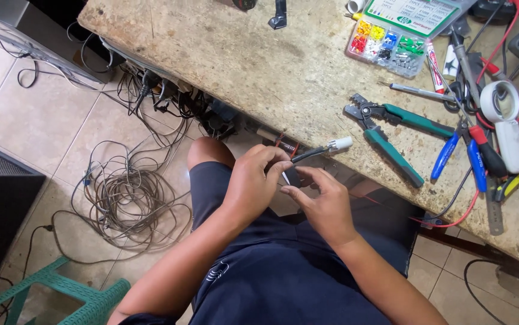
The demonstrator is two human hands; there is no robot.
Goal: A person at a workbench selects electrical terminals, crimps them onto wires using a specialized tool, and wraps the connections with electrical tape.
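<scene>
My left hand (253,180) pinches a black cable (309,154) that ends in a white connector (339,144) at the edge of the worn bench (241,54). Just below it, my right hand (324,200) has its thumb and forefinger at a thin white wire coming off the cable, above my lap. Both hands hover over my knees, just off the bench's front edge.
Green-handled wire strippers (392,135) lie right of the connector. Further right are blue-handled pliers (459,150), a magnifier (503,114), screwdrivers and red leads. A clear box of coloured terminals (386,45) sits at the back. Tangled cables (124,198) cover the tiled floor; a green stool (61,289) stands lower left.
</scene>
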